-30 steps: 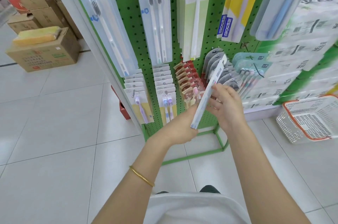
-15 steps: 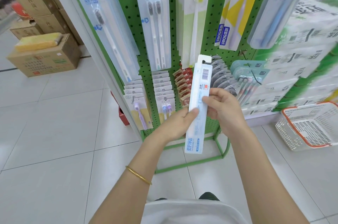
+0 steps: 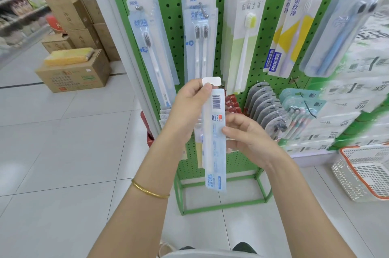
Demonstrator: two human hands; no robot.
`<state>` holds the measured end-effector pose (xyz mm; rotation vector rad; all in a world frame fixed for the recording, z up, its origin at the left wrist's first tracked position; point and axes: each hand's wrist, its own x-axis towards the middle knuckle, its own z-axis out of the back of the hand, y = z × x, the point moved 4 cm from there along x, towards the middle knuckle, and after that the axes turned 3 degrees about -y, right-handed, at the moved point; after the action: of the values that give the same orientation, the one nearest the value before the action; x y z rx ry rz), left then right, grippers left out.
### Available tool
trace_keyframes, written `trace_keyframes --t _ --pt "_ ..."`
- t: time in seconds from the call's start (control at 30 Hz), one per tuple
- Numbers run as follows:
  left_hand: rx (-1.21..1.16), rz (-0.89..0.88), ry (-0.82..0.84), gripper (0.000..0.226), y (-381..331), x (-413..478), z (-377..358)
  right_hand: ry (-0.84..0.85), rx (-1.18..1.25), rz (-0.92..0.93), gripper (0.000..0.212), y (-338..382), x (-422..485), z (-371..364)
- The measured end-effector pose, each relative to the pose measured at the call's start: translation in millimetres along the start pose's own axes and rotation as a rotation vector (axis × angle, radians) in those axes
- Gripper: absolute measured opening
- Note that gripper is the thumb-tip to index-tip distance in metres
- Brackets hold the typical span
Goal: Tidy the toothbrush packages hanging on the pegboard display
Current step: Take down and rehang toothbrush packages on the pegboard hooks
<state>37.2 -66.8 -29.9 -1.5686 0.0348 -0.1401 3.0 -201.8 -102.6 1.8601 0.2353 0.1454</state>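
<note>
Holding one long, flat, clear and pale-blue plastic toothbrush package (image 3: 214, 141) in both hands, the person keeps it upright in the air in front of the lower half of the green perforated metal pegboard display (image 3: 172, 26).

- Package: back side faces the camera, with a barcode near the top and blue print at the bottom end. The white hang tab is uppermost.
- Left hand (image 3: 187, 110): thumb and fingers pinched together on the top end of the package, thumb tip at the hang tab. A thin gold bangle (image 3: 149, 191) sits on this wrist.
- Right hand (image 3: 248, 137): clamped on the package's right edge at mid-length, thumb on the printed face, fingers curled behind.

Upper row of pegs, left to right:
- clear single-brush packs with white handles (image 3: 151, 47)
- clear twin-brush packs (image 3: 200, 36)
- white and pale-green cards with a lime-bristled brush (image 3: 244, 47)
- white and yellow cards with blue labels (image 3: 292, 36)
- a clear pack of blue brushes (image 3: 341, 32), tilted

Lower row: small red packs (image 3: 232, 101) just behind the held package, and grey rounded blister packs (image 3: 265, 106) to their right.

Surroundings: a brown cardboard box (image 3: 73, 76) stands on the white tiled floor at left, with a yellow wrapped bundle (image 3: 67, 57) lying on top of it. A white plastic mesh basket with an orange rim (image 3: 345, 179) sits on the floor at right.
</note>
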Motion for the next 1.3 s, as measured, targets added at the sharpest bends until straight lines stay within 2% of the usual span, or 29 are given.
trace_keyframes --t 0.13,0.2,0.3,0.47,0.53,0.63,0.73,0.9,1.07,1.3 --pt "-0.206 -0.004 0.041 0.020 -20 -4 14 0.185 0.000 -0.038 0.060 7 16 -25" --pt "-0.260 -0.014 0.053 0.022 -33 -5 22 0.238 -0.042 -0.018 0.068 16 23 -41" --pt "-0.196 -0.064 -0.033 0.023 -52 -6 39 0.172 -0.178 0.118 0.057 38 35 -64" --pt "-0.002 -0.319 -0.365 0.022 -80 -13 72 -0.219 -0.412 0.342 0.035 81 48 -96" --pt "0.034 -0.394 -0.456 0.017 -86 -16 81 -0.331 -0.539 0.427 0.036 95 51 -110" --pt "0.058 -0.435 -0.502 0.008 -90 -13 89 -0.415 -0.720 0.458 0.046 97 60 -124" --pt "0.088 -0.426 -0.499 0.003 -88 -8 90 -0.464 -0.802 0.449 0.050 90 64 -130" --pt "0.110 -0.399 -0.486 0.012 -84 2 88 -0.528 -0.899 0.442 0.049 85 70 -134" --pt "0.164 -0.379 -0.483 0.017 -82 13 90 -0.492 -0.969 0.502 0.045 85 80 -136" --pt "0.188 -0.375 -0.437 0.017 -81 24 95 -0.432 -0.788 0.721 0.043 97 95 -130"
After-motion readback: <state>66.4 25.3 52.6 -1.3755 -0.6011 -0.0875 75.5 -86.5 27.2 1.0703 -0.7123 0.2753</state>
